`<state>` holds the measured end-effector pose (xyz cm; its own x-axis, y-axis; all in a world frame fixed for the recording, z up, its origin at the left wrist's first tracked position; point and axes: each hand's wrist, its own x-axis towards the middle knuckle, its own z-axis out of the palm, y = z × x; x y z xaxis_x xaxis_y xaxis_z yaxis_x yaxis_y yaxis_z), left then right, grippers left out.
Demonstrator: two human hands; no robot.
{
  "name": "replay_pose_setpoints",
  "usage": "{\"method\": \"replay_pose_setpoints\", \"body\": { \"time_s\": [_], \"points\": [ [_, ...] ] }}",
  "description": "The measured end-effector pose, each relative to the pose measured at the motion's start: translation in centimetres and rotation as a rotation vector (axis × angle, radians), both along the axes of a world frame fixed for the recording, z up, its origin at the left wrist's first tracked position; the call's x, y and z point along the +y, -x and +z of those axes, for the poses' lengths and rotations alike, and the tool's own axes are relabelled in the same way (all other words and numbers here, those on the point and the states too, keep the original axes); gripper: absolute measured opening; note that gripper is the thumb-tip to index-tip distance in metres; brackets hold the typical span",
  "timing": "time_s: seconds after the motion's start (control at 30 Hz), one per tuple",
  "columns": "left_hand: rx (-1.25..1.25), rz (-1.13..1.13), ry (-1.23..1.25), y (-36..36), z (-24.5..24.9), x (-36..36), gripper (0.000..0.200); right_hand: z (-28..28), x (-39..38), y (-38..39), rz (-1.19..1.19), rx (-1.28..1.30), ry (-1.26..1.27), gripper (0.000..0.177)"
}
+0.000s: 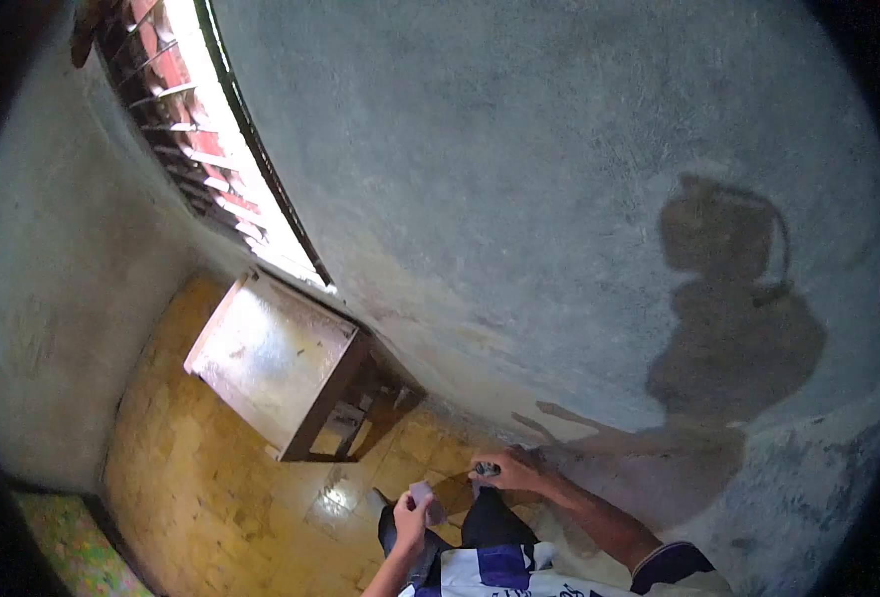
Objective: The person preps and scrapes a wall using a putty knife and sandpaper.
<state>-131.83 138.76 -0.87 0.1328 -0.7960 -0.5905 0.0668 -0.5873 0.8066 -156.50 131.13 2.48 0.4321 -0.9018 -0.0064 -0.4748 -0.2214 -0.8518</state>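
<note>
My left hand [410,519] is closed on a small, flat, pale lilac piece [426,500]; whether it is cloth, paper or something else cannot be made out. A little to the right and higher, my right hand [512,470] curls around a small dark object with grey parts [486,469]. Its kind is too small to tell, and the fingers partly cover it. The two hands are apart, both above my dark-trousered legs [494,522].
A small table [276,353] with a worn pale top stands against the grey wall [519,179], below a barred window [221,149]. Yellowish tiles cover the floor [196,478]. A colourful patterned surface [77,542] lies at lower left. My shadow [728,328] falls on the wall.
</note>
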Motion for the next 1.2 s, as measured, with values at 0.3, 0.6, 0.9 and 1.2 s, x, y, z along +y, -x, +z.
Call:
{"method": "replay_pose_setpoints", "body": {
  "time_s": [0.3,0.6,0.9,1.2],
  "points": [
    [0.174,0.289,0.009,2.9,2.4,4.0,0.020,3.7,-3.9,1.0,0.264,0.078,0.162,0.046],
    [0.266,0.650,0.114,5.7,0.0,7.2,0.024,2.4,-4.1,0.2,0.220,-0.063,0.509,0.032],
    [0.294,0.661,0.094,6.2,0.5,6.7,0.022,1.9,-4.1,1.4,0.223,-0.093,0.518,0.031],
    [0.321,0.630,0.126,6.1,1.4,4.5,0.021,-1.4,-6.4,5.2,0.202,-0.146,0.345,0.030]
  ]
}}
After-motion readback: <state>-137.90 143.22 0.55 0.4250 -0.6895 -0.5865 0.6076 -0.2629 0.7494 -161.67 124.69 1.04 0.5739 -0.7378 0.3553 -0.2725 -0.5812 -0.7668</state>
